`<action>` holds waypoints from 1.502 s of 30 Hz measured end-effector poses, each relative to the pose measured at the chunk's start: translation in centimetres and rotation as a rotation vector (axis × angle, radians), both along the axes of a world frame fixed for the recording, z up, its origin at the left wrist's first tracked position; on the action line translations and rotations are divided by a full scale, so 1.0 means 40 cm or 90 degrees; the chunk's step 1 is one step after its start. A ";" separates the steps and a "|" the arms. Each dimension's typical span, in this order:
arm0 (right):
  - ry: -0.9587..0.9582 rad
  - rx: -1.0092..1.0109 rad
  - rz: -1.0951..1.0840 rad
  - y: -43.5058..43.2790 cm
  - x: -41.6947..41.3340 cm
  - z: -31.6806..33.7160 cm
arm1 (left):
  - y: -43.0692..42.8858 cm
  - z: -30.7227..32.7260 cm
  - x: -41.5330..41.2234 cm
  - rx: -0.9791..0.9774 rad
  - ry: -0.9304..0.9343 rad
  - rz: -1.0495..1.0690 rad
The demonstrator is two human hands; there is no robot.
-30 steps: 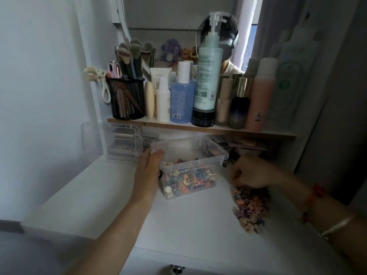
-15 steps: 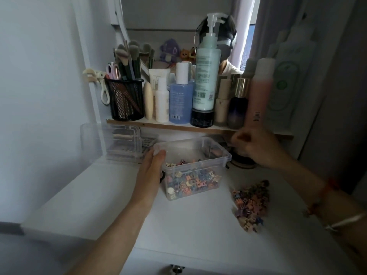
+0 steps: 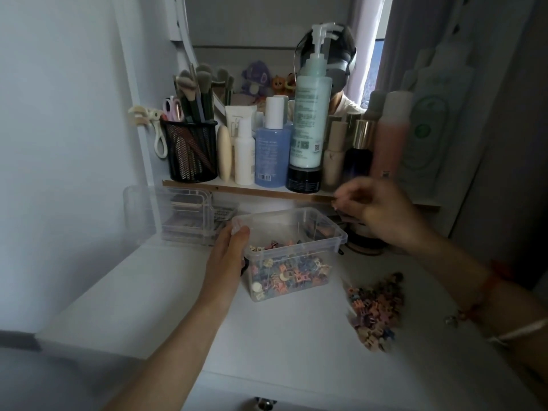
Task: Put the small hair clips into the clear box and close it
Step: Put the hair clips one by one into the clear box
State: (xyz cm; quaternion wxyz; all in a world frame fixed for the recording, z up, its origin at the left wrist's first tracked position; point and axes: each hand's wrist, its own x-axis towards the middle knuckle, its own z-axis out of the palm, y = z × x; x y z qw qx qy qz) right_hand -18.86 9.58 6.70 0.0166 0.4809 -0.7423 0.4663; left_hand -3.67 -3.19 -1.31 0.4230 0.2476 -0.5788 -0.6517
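Right hand (image 3: 382,212) lifted from clip pile (image 3: 375,311) to over clear box (image 3: 292,253), grip contents unclear; left hand (image 3: 226,256) grips box corner.

Layout at the desk, as I see it.
The box (image 3: 289,253) sits mid-desk (image 3: 281,336) with clips inside; a loose pile of clips (image 3: 375,311) lies to its right. My left hand (image 3: 226,259) is against the box's left wall, my right hand (image 3: 382,212) above its right rear corner. A shelf (image 3: 246,189) of bottles (image 3: 310,114) runs behind.
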 end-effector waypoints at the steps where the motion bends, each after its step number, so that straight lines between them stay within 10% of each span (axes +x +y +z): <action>1: 0.005 0.031 0.031 -0.007 0.008 0.005 | 0.002 0.001 0.002 -0.005 0.000 -0.002; 7: 0.033 0.159 -0.019 0.043 -0.038 -0.017 | -0.001 0.000 0.005 -0.008 0.004 -0.003; 12: 0.096 0.526 0.100 0.083 -0.027 -0.081 | 0.002 0.002 0.004 0.003 0.009 0.009; 26: 0.118 0.474 0.119 0.068 -0.028 -0.035 | -0.002 -0.003 0.001 0.002 0.017 0.011; 34: 0.024 0.167 0.121 0.016 0.026 0.060 | -0.006 -0.006 0.001 0.005 0.007 0.019; 45: 0.150 0.567 0.015 0.052 -0.028 -0.093 | -0.002 -0.007 0.002 -0.011 0.014 0.010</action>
